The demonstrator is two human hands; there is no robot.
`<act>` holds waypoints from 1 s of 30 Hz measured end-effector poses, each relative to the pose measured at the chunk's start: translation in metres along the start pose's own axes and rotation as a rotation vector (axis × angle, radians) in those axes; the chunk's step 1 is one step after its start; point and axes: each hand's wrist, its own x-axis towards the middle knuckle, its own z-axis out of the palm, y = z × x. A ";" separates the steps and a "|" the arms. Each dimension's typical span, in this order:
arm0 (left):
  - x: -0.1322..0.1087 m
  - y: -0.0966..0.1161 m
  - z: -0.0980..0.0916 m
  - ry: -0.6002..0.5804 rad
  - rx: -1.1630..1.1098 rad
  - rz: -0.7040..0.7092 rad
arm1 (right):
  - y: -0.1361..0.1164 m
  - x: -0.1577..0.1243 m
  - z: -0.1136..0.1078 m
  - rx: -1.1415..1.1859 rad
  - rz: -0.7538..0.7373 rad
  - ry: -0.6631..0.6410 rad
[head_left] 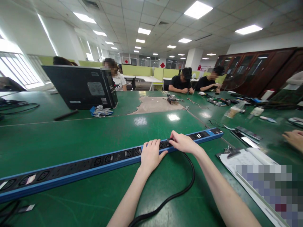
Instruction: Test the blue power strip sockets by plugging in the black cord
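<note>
A long blue and black power strip [80, 165] lies slantwise across the green table, its row of sockets facing up. My left hand [151, 155] is laid over the strip near its middle, fingers across the top and thumb along the near edge, gripping it. Just to the right, my right hand [181, 142] pinches a black plug [169, 142] at one of the sockets; how deep the plug sits is hidden by the fingers. A thick black cable [193, 176] runs below my right hand and curves down between my forearms to the bottom edge.
Right of my arm lies a clipboard [239, 160] with papers. Beyond the strip are a black computer case [82, 86], gloves [101, 111] and a bare worn patch [156, 105]. Tools and parts crowd the right side, where another person's hand [293, 138] shows. Several people sit farther back.
</note>
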 end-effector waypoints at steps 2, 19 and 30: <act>0.000 -0.001 0.000 0.000 0.000 -0.001 | -0.005 0.000 0.001 -0.044 0.029 0.021; -0.002 -0.003 -0.001 0.016 0.026 -0.001 | -0.032 0.005 0.011 -0.143 0.147 0.064; -0.003 -0.005 -0.001 0.039 0.036 0.003 | -0.032 0.005 0.015 -0.153 0.116 0.014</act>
